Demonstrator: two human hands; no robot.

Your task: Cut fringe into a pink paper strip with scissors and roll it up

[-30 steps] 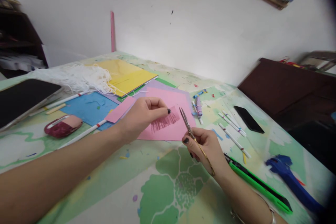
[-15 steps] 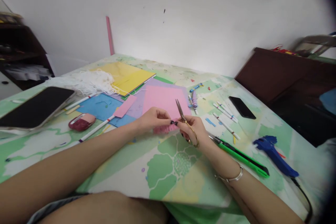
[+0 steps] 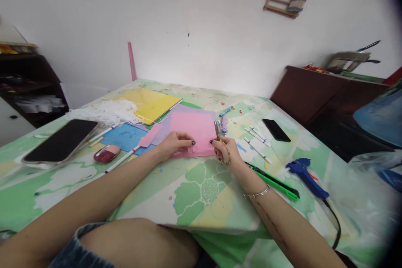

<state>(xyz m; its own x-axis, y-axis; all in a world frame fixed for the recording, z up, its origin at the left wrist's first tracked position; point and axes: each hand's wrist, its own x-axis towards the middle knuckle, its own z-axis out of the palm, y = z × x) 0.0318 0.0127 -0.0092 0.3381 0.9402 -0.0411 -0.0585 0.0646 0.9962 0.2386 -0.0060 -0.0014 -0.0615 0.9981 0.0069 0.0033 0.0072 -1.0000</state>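
My left hand (image 3: 178,144) is closed, thumb and fingers pinched at the lower part of the pink paper (image 3: 193,127); a small pink piece shows by its fingertips. My right hand (image 3: 226,150) holds gold-handled scissors (image 3: 217,129), their blades pointing away from me over the paper's right edge. A gap of pink paper lies between the two thumbs. Under the pink sheet is a purple sheet (image 3: 163,130), with a blue sheet (image 3: 121,137) to its left.
A green cutter (image 3: 276,183) and a blue glue gun (image 3: 309,179) lie right. Striped sticks (image 3: 257,149) and a black phone (image 3: 276,130) are beyond. Left are a larger phone (image 3: 61,140), a red case (image 3: 106,153), white yarn (image 3: 108,111) and yellow sheets (image 3: 150,104).
My hands have moved apart from each other. The fringed pink strip between them no longer shows stretched out; a small pink piece remains by my left fingers. The view has tilted up and shifted right.
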